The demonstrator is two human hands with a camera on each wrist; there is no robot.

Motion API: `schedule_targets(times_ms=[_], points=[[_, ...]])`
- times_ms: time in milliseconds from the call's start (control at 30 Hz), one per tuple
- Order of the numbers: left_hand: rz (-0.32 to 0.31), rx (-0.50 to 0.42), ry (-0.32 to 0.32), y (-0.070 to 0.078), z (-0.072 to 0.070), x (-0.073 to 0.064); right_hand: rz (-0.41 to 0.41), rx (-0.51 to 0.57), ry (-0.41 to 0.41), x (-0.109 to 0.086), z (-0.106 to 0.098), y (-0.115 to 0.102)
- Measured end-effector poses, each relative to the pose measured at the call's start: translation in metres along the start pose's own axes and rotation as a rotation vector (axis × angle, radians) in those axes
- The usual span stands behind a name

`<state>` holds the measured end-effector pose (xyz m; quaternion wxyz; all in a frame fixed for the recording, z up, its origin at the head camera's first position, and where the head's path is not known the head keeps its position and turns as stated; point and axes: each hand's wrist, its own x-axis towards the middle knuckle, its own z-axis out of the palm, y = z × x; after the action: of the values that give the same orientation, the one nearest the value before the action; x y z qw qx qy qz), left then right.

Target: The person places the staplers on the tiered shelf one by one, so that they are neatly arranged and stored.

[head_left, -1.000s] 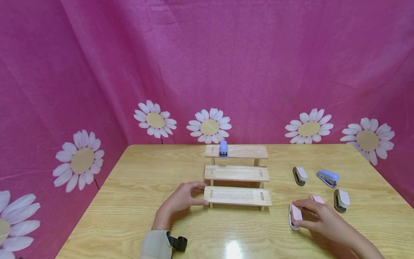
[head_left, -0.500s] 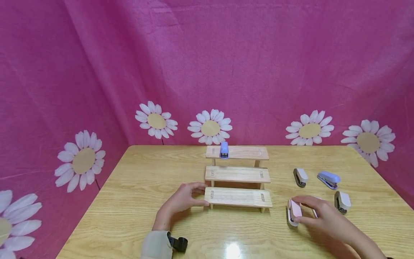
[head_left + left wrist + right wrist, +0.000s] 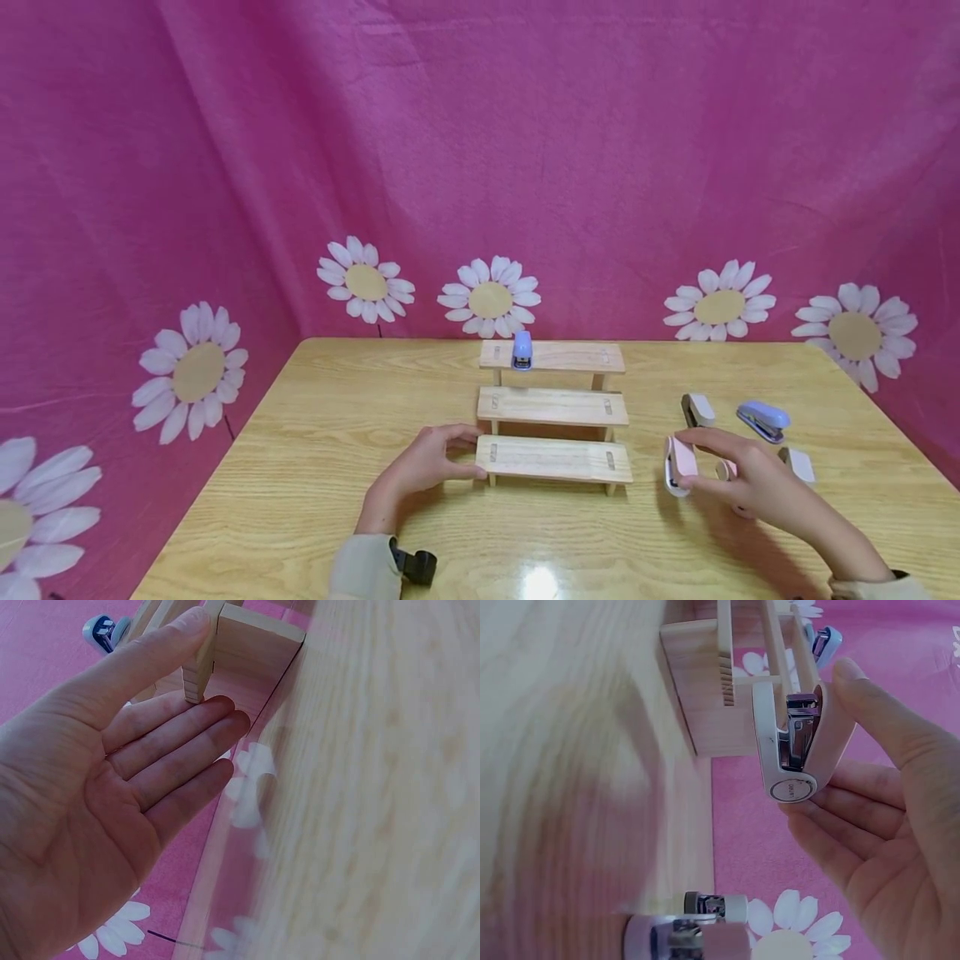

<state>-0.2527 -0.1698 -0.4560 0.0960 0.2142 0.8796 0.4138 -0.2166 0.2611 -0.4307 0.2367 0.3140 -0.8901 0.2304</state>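
behind a wood-grain worktop (image 3: 315,400), pink cloth (image 3: 525,150) printed with white daisies (image 3: 490,298). pinches a pink stapler (image 3: 683,461) between the thumb and fingers of the right hand (image 3: 757,479), clear of the worktop and to the right of a three-step wooden rack (image 3: 551,406). rests the left hand (image 3: 427,458) at the lowest step's (image 3: 555,457) left end, fingers nearly straight and side by side. on the top step (image 3: 573,357), a lavender stapler (image 3: 522,347); near the right hand, two white staplers (image 3: 702,408), another lavender stapler (image 3: 765,415) and a second pink stapler (image 3: 727,941).
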Motion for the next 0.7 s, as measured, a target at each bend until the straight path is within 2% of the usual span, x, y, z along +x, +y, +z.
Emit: schedule_targets(times_ms=[167,400,700], points=[[-0.016,-0.017,0.003,0.000,0.001,0.000,0.014,0.006,-0.005,0.008,-0.001,-0.002],[-0.027,-0.041,0.002,0.000,0.000,0.002,0.012,0.026,-0.016,0.029,-0.008,-0.007],[-0.006,-0.039,0.001,-0.001,0.001,0.002,0.086,0.019,-0.093,0.059,-0.014,-0.013]])
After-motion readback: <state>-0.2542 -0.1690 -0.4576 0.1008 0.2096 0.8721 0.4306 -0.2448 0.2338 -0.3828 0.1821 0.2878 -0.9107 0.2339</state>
